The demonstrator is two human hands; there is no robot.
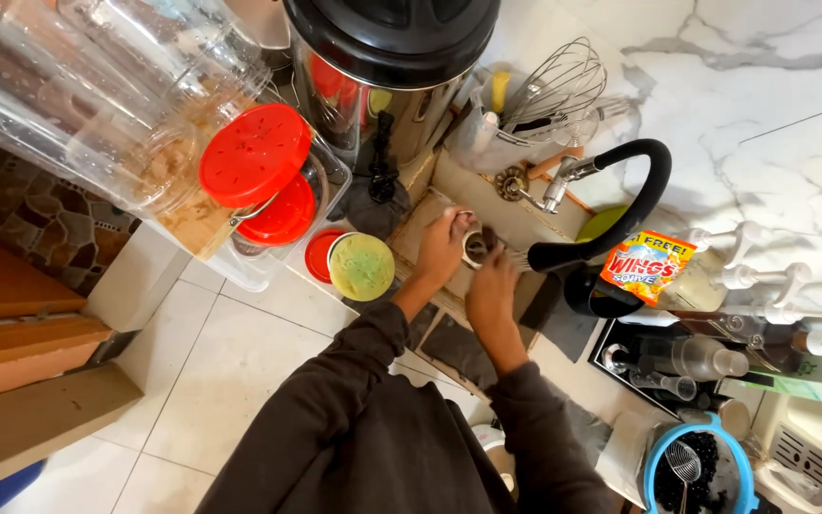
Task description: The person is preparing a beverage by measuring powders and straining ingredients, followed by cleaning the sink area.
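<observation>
Both hands meet over the sink — left hand (442, 246) curled around a small metal cup (475, 247), right hand (492, 284) at its five o'clock, fingers bent onto its rim; black faucet hose (620, 214) at three o'clock.

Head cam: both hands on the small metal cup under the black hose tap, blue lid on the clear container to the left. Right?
Not quite. In the head view the lid on the clear container is red, not blue. The rest holds: left hand and right hand are both on the small metal cup, under the black hose tap.
</observation>
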